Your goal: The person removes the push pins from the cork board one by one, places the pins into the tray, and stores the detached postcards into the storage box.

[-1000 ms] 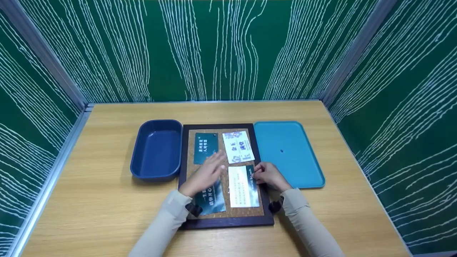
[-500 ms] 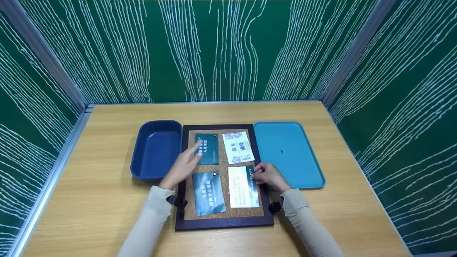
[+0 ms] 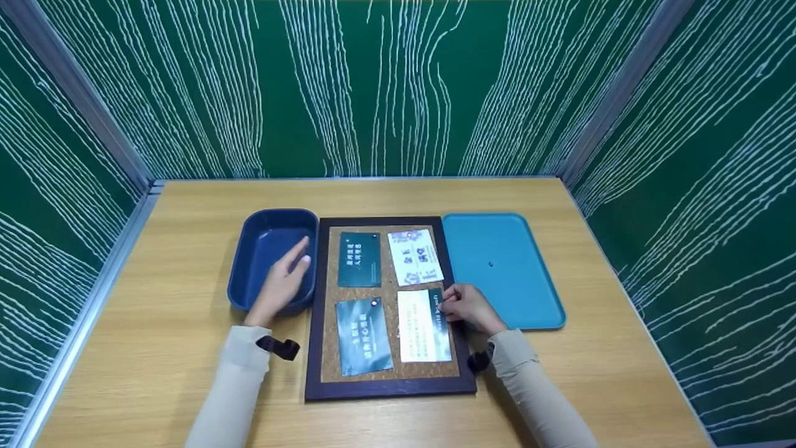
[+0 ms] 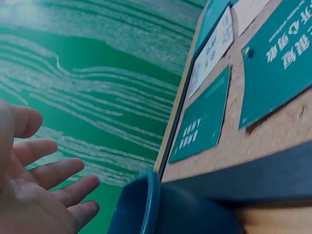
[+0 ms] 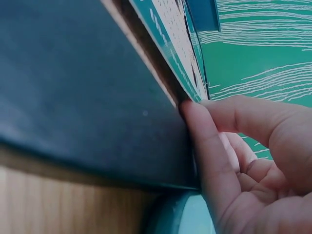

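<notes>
My right hand (image 3: 467,306) pinches the right edge of a white and green card (image 3: 423,330) between thumb and forefinger. In the right wrist view, the fingertips (image 5: 195,109) meet right at the card's edge, above the dark frame. That card lies at the lower right of a framed cork board (image 3: 388,295). My left hand (image 3: 281,283) is over a dark blue bin (image 3: 239,267), fingers extended and holding nothing. Also on the board are a green card (image 3: 359,267), a white card with purple print (image 3: 415,258) and a larger green card (image 3: 364,342), with a pin (image 3: 374,303) near its top.
A light blue tray (image 3: 504,292) touches the board's right side, and one small dark thing (image 3: 490,264) lies in it. The bin stands against the board's left side. Green patterned panels (image 3: 398,87) enclose the wooden table (image 3: 155,298) at the back and sides.
My left hand has moved left, from over the middle of the board to over the blue bin. The right hand keeps its pinch at the card's edge.
</notes>
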A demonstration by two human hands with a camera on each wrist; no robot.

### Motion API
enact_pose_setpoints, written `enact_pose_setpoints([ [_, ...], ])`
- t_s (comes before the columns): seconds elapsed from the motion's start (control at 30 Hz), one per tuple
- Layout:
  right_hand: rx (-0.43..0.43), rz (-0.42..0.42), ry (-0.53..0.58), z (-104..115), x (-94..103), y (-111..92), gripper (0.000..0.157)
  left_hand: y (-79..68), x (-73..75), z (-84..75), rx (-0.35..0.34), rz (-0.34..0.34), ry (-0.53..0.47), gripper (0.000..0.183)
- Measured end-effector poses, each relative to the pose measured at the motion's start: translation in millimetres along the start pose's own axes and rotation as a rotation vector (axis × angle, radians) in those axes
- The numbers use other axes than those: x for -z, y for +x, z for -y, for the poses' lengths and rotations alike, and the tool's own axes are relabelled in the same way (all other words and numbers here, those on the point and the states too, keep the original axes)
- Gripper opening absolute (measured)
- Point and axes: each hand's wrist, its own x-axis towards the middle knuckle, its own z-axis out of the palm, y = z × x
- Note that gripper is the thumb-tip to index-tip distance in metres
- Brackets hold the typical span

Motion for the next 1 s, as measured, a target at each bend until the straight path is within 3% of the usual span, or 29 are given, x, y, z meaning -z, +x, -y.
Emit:
enact_pose_setpoints([
  [0.33,-0.003,-0.007,0.005,-1,-0.8,0,0.011,-3.2,28.3,12.7,0.034,-0.113,-0.033,0.048],
  [0.57,0.026,0.005,-0.002,-3,1.3,0,0.014,-5.3,44.4,21.3,0.044,-0.186,-0.144,0.049],
  [1.0,0.006,0.007,0.033,-3,1.4,-1,0.012,-10.5,68.8,39.5,0.208,-0.301,-0.15,0.049],
])
